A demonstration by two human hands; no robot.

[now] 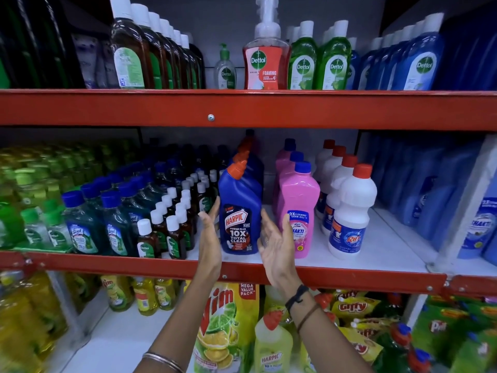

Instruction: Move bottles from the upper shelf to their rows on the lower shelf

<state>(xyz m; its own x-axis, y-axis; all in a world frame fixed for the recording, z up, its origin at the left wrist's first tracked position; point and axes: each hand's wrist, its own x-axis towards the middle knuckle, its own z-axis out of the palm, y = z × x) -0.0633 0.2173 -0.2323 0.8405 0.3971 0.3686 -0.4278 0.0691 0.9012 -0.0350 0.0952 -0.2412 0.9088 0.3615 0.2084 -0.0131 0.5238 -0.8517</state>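
Both hands open, left hand [209,224] and right hand [274,238] flanking the blue bottle [240,211], holding nothing; bottle judged rigid, full, heavy, slick — best held at its waist

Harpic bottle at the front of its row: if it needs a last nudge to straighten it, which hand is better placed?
Left, probably. The left hand has fingertips at the blue Harpic bottle's side, seemingly touching. The right hand is open, palm up, just off its other side, in front of the pink bottle.
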